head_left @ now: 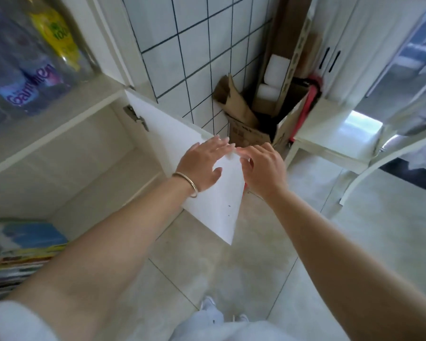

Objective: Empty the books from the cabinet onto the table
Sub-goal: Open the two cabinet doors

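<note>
Glossy tiled corner, both hands' loose grip (234,161) flat-fingered on smooth white cabinet door (217,200), nothing held.

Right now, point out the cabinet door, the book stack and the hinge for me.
cabinet door (214,200), head view, on its bare white panel below the hands.
book stack (27,242), head view, on the top cover at lower left in the cabinet.
hinge (135,117), head view, on the metal arm inside the door.
</note>
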